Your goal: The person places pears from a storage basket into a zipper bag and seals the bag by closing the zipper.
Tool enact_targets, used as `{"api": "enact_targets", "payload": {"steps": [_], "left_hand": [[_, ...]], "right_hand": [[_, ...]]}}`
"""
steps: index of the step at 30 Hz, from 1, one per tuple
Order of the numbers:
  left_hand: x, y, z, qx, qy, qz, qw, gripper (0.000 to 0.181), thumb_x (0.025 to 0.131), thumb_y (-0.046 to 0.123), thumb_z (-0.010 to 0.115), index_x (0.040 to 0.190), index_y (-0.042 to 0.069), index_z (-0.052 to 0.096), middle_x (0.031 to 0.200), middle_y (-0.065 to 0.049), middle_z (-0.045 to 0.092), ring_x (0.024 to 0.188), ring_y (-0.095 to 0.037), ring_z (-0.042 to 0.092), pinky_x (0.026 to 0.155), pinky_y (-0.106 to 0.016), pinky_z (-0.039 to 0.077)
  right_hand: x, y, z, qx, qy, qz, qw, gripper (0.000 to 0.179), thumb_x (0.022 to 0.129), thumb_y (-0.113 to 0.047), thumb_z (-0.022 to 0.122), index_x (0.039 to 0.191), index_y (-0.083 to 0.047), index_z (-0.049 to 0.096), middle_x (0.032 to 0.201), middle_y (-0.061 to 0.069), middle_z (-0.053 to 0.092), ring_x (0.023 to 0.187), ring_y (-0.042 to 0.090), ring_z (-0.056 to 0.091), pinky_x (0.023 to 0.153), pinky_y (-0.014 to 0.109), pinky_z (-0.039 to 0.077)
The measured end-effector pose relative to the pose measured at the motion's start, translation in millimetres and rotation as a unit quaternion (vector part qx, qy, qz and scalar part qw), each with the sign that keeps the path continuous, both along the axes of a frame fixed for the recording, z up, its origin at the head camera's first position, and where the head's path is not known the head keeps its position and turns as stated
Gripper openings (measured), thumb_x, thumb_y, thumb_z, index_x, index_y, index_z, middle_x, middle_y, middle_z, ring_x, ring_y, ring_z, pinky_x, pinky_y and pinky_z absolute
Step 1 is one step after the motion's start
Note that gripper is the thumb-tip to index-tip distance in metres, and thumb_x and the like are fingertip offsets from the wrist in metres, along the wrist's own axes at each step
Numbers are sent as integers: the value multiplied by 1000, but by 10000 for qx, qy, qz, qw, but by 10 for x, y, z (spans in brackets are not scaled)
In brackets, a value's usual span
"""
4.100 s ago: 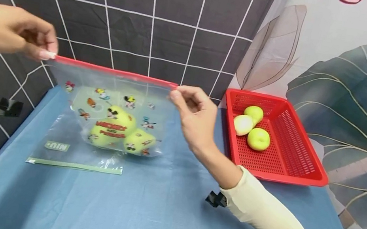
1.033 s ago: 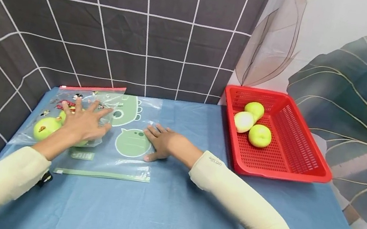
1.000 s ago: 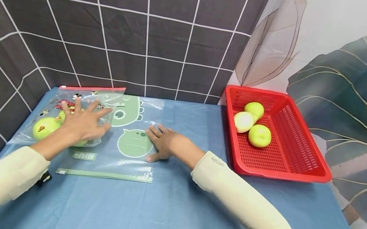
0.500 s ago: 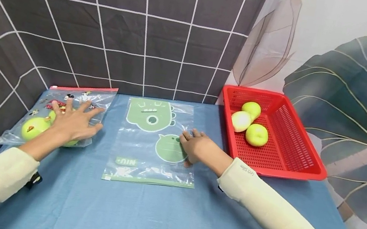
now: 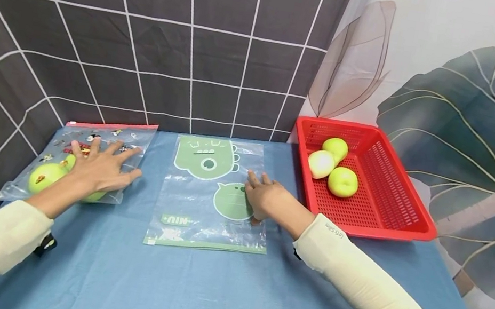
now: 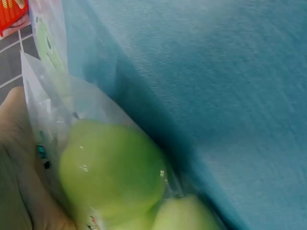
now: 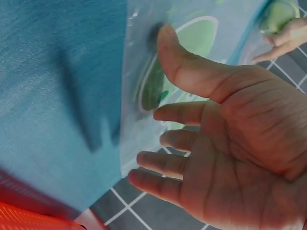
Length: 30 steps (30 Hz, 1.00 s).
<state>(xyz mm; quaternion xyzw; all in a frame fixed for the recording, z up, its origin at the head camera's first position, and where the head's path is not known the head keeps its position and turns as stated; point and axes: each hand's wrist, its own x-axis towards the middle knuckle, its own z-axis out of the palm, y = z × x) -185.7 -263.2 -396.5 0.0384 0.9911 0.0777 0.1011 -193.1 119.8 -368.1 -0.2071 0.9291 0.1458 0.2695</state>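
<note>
My left hand (image 5: 99, 170) rests with fingers spread on a clear zip bag (image 5: 137, 139) with a red zipper and cartoon prints, at the table's back left. Inside that bag are round yellow-green fruits (image 5: 43, 177), large in the left wrist view, where one fruit (image 6: 112, 167) sits beside the palm. In the middle lies a flat clear zip bag (image 5: 192, 194) with green animal prints and a green zipper along its near edge. At its right edge is my right hand (image 5: 266, 198); the right wrist view shows its fingers (image 7: 168, 164) extended and the palm holding nothing.
A red plastic basket (image 5: 390, 235) stands at the back right, close to the right forearm. It holds three yellow-green fruits (image 5: 342, 182), grouped at its left side. Blue cloth (image 5: 206, 294) covers the table, and a dark grid-patterned curtain (image 5: 219, 58) hangs behind.
Both hands earlier held up the fruit bag by its red zipper; it now lies at the left. The green-zipper bag has slid right from beneath it, along with my right hand.
</note>
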Motion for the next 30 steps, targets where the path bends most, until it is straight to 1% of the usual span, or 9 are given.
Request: {"api": "enact_targets", "payload": {"steps": [3,8,11,14,18,22,25,28,30], "left_hand": [[-6,30,26,-102,122,-21,9999,86,108,65,52,176,15,36,181,-36,21,164,-77,5,122,-101,-5],[-7,239,100,-195,514,-268,9981,91,104,63,61,171,5,42,174,-37,39,161,-70,28,130,-92,19],[-1,445,131,18,699,-555,9960,88,104,56,65,167,-2,47,168,-36,49,157,-64,43,130,-84,35],[30,658,130,499,831,-882,9914,77,102,45,69,159,-6,56,160,-33,61,149,-57,58,125,-77,49],[142,963,89,1114,726,-1450,9805,54,99,31,75,140,-5,71,139,-26,75,130,-47,72,112,-67,63],[302,1291,69,1266,432,-2094,9686,35,96,24,81,122,1,78,124,-15,78,117,-35,75,105,-57,68],[416,1501,61,1279,273,-2589,9570,24,94,21,83,113,6,79,115,-8,77,108,-25,73,98,-48,70],[516,1646,50,1294,160,-3034,9439,15,95,18,85,105,10,78,105,-2,74,96,-17,69,89,-39,68],[574,1705,45,1304,52,-3241,9370,11,95,17,85,100,11,77,98,1,71,89,-13,64,82,-34,64]], "right_hand": [[-6,2,63,-273,78,-9,9996,104,101,-31,87,180,-6,24,192,14,7,178,41,16,144,59,34],[-24,137,278,-856,372,319,9951,88,107,-25,78,177,-1,30,188,20,23,174,45,28,142,62,35],[-32,309,450,-1246,833,617,9868,75,109,-24,76,171,2,42,179,23,43,165,46,46,137,62,44],[-43,529,617,-1638,1329,790,9743,62,108,-21,76,161,4,56,163,26,60,150,48,62,125,63,57],[-84,865,806,-1899,1635,673,9657,55,106,-18,76,154,5,61,153,29,66,142,49,66,117,64,62],[-169,1204,937,-1863,1616,200,9689,59,105,-19,77,157,2,60,154,31,64,145,50,62,116,70,60],[-274,1452,955,-1814,1585,-73,9705,57,103,-17,78,154,4,62,150,32,67,140,51,64,113,71,61],[-392,1679,915,-1796,1559,-139,9712,52,102,-15,80,146,8,67,140,33,72,129,50,70,110,70,63],[-471,1799,878,-1741,1525,-126,9728,52,99,-14,82,144,10,69,138,34,73,128,52,71,111,71,62]]}}
